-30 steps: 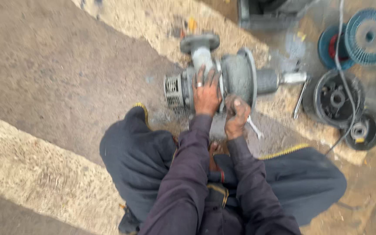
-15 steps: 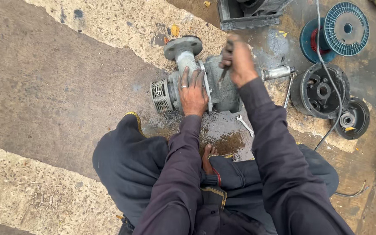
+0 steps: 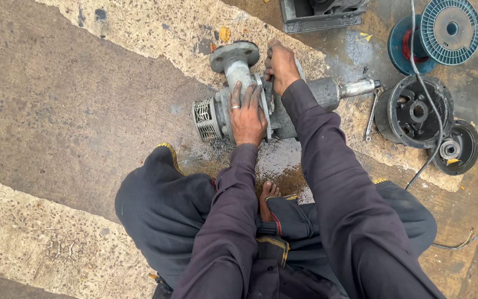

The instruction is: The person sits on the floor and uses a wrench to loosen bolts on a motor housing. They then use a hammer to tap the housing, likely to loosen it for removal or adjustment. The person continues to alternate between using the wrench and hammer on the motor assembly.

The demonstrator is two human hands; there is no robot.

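while the pump (image 3: pixel 266 105) lay on its side on the wet floor (image 3: pixel 84 111), the left hand (image 3: pixel 247 113) pressed flat and open on its casing, grasping nothing. the right hand (image 3: pixel 281 63) was clenched over the upper rim by the flange (image 3: pixel 234 55). the body was grey cast metal, rough and oily; it would likely be heavy, stiff and slippery, best held at casing and flange. a spanner (image 3: pixel 370 116) lay beside the shaft (image 3: pixel 358 87).

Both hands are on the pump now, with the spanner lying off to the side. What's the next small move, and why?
Probably steady the pump with the left hand while the right hand works at the far rim. The left palm lies flat on the casing, the right fingers curl over the top edge, and the spanner lies untouched beside the shaft.
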